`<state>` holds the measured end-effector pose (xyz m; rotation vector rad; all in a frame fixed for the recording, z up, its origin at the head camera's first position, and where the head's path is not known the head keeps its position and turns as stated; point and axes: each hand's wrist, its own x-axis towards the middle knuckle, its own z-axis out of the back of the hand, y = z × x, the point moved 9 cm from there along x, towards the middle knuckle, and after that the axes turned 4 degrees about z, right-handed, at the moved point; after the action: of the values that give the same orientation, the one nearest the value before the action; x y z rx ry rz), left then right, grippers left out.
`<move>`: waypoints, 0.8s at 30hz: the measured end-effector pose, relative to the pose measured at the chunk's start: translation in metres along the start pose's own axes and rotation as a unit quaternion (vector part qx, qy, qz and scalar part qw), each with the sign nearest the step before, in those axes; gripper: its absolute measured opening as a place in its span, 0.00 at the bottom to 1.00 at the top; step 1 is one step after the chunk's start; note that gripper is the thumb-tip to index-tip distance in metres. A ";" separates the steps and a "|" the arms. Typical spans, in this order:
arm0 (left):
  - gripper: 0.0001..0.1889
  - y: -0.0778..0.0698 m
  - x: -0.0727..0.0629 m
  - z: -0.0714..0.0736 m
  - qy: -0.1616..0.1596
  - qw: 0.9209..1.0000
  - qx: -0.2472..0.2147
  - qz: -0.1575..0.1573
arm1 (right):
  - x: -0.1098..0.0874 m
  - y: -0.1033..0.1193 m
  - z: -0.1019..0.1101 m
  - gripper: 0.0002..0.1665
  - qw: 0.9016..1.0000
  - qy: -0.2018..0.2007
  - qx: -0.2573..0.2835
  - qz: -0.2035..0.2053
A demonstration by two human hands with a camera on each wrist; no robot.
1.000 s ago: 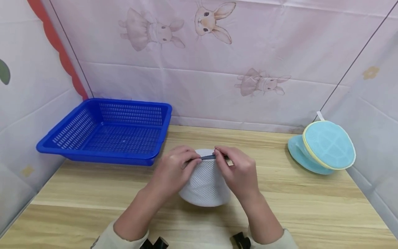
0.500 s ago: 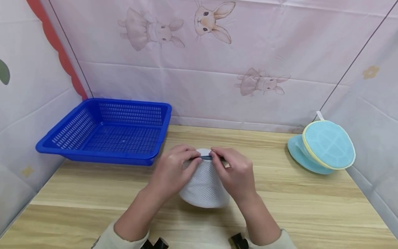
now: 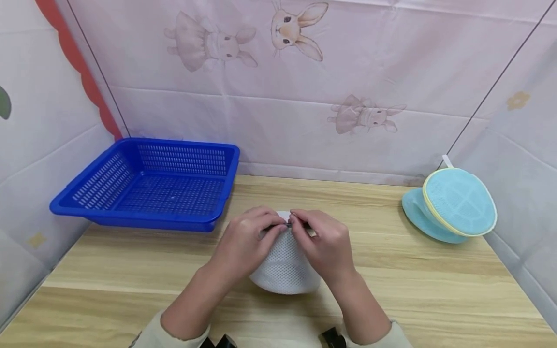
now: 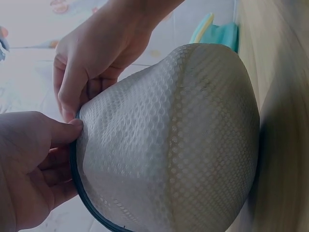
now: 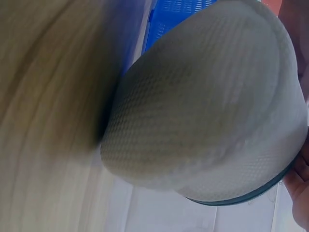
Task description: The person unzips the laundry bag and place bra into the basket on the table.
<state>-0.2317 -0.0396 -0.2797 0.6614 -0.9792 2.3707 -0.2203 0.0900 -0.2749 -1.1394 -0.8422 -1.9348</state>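
A white mesh laundry bag (image 3: 286, 268) with a dark zipper edge sits on the table in front of me in the head view. My left hand (image 3: 245, 241) pinches the zipper edge at its top from the left. From the right, my right hand (image 3: 324, 241) pinches the same edge, its fingertips right beside the left ones. The left wrist view shows the dark teal zipper band (image 4: 87, 198) curving round the bag's mouth, with a thumb of each hand on it. Fingers hide the zipper pull. In the right wrist view the bag's padded mesh side (image 5: 193, 106) fills the middle.
A blue plastic basket (image 3: 213, 223) with slotted walls stands at the back left of the wooden table (image 3: 413, 290). At the back right lies a light blue mesh bag (image 3: 461, 200) with yellow trim and a white tag. Fabric walls with rabbit prints enclose the table.
My right hand has moved left along the zipper edge, close up to the left hand. The white bag has shifted slightly toward me, and less of the dark band shows between the fingers.
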 end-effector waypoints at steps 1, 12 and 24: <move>0.02 0.001 0.000 0.000 0.000 1.000 0.001 0.002 | 0.000 -0.001 0.001 0.05 1.000 0.000 -0.002 -0.003; 0.02 0.012 0.003 0.007 -0.010 1.000 0.007 0.012 | 0.000 -0.015 0.012 0.04 1.000 -0.018 -0.006 -0.023; 0.04 0.012 0.003 0.006 -0.005 1.000 0.013 0.022 | 0.000 -0.012 0.012 0.04 0.999 -0.023 -0.009 -0.022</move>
<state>-0.2399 -0.0509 -0.2803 0.6690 -0.9785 2.4249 -0.2254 0.1061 -0.2717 -1.1884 -0.8830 -1.9628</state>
